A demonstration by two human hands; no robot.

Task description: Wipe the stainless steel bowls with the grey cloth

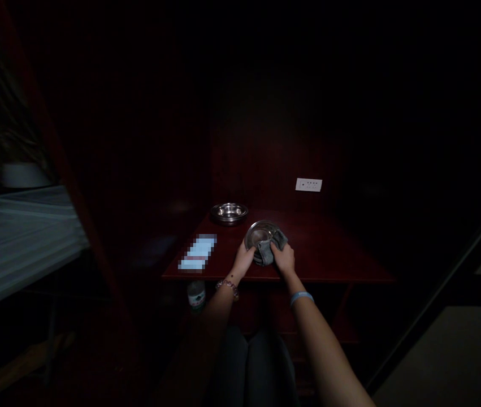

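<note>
A shiny steel bowl (258,233) sits on a dark red wooden desk (333,254), tilted toward me. My left hand (243,260) grips its left rim. My right hand (283,258) presses a grey cloth (271,247) against the bowl's inside and near rim. A second steel bowl (229,212) stands upright farther back and to the left, apart from both hands.
A pixelated flat item (198,252) lies on the desk's left part. A white socket plate (308,185) is on the back panel. A plastic bottle (196,295) stands below the desk edge. A pale table (15,237) stands at far left. The room is very dark.
</note>
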